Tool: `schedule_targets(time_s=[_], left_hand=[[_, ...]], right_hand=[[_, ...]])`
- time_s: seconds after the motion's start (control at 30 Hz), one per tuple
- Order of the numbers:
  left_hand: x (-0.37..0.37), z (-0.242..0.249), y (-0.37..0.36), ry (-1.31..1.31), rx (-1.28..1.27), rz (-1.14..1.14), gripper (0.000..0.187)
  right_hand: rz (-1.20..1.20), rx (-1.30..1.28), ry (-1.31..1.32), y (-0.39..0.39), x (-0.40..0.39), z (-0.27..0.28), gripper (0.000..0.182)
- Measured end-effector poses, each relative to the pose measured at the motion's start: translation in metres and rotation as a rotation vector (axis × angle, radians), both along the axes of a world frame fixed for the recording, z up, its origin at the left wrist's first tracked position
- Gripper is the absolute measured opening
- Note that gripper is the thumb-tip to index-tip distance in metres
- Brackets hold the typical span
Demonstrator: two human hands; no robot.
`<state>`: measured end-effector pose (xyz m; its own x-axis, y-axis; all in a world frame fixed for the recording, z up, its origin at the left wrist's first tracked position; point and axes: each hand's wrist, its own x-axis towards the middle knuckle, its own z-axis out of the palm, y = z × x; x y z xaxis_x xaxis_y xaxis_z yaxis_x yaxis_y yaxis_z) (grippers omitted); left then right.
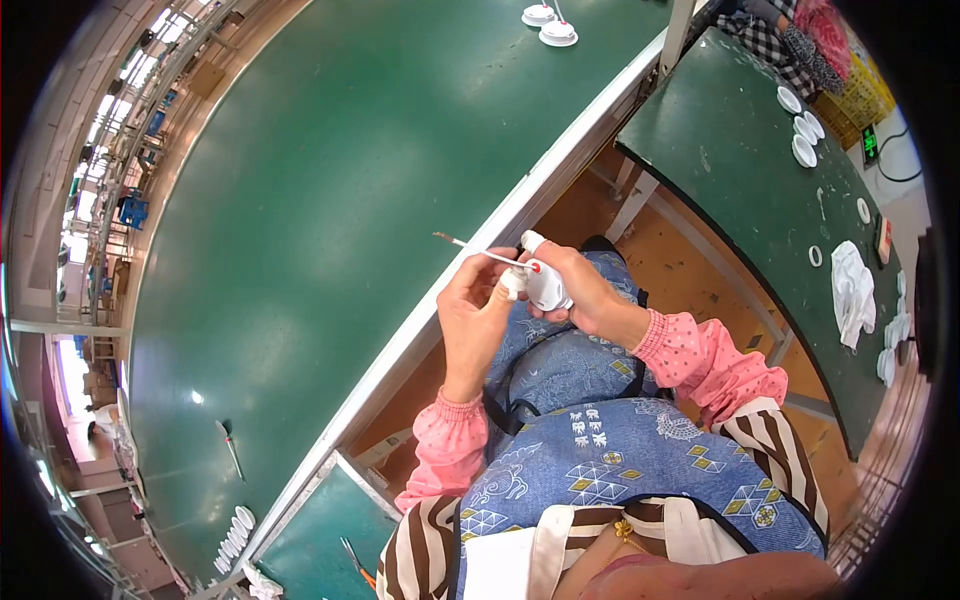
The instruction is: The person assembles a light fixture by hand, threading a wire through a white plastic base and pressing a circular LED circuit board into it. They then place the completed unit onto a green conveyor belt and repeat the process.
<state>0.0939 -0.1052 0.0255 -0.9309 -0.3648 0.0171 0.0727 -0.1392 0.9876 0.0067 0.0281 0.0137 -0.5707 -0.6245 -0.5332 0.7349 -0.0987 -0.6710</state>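
Note:
Near the middle of the head view, a white round part [547, 289] with a red spot and a thin white cable [490, 253] is held over my lap. My right hand [586, 287] wraps round the part from the right. My left hand [478, 308] is closed at the part's left side, its thumb and fingers pinching by the cable; a white covering shows on the thumb tip. The cable sticks out to the upper left, past my left fingers, over the white edge of the green surface.
A green surface [330, 180] bears white round parts [558, 34] at the top and a stack of white discs [235, 535] at lower left. Pliers [231, 450] lie nearby. On the right table [740, 170] are white rings and a white cloth [852, 293]. Another person's sleeve shows at top right.

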Motion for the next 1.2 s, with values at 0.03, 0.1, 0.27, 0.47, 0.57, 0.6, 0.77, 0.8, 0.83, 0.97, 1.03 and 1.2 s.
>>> schedule_targets(time_s=[0.03, 0.1, 0.27, 0.47, 0.57, 0.6, 0.77, 0.8, 0.83, 0.97, 1.03, 1.2], left_hand=[[-0.001, -0.002, 0.003, 0.003, 0.0, 0.017, 0.022], [-0.003, -0.006, 0.009, -0.023, 0.007, 0.083, 0.018], [0.0, -0.027, 0.021, 0.055, 0.223, 0.172, 0.02], [-0.004, -0.03, 0.027, 0.079, 0.384, 0.137, 0.026], [-0.008, -0.02, 0.028, 0.076, 0.356, 0.092, 0.026], [-0.009, -0.016, 0.031, 0.069, 0.336, 0.077, 0.026], [-0.014, -0.016, 0.032, -0.019, 0.217, 0.115, 0.023], [-0.013, -0.018, 0.031, -0.016, 0.242, 0.121, 0.022], [-0.012, -0.021, 0.031, -0.012, 0.268, 0.126, 0.022], [-0.013, -0.032, 0.027, 0.018, 0.372, 0.11, 0.02], [-0.01, -0.033, 0.026, 0.025, 0.341, 0.146, 0.018], [-0.008, -0.014, 0.035, 0.079, 0.02, 0.237, 0.017]], right_hand=[[0.005, -0.002, 0.038, 0.0, 0.0, 0.0, 0.036], [0.011, -0.006, 0.114, 0.002, 0.0, -0.001, 0.033], [-0.105, -0.09, 0.287, 0.006, 0.002, -0.007, 0.03], [-0.162, -0.107, 0.462, 0.005, -0.007, -0.007, 0.028], [-0.132, -0.083, 0.484, 0.009, -0.011, -0.002, 0.029], [-0.119, -0.081, 0.477, 0.01, -0.013, -0.002, 0.029], [-0.173, -0.025, 0.774, 0.007, -0.011, -0.023, 0.03], [-0.188, -0.029, 0.805, 0.007, -0.01, -0.023, 0.031], [-0.189, -0.038, 0.795, 0.007, -0.008, -0.023, 0.031], [-0.167, -0.131, 0.622, 0.008, 0.001, -0.013, 0.028], [-0.143, -0.151, 0.549, 0.008, 0.003, -0.012, 0.029], [-0.052, -0.126, 0.47, 0.005, -0.006, -0.016, 0.031]])
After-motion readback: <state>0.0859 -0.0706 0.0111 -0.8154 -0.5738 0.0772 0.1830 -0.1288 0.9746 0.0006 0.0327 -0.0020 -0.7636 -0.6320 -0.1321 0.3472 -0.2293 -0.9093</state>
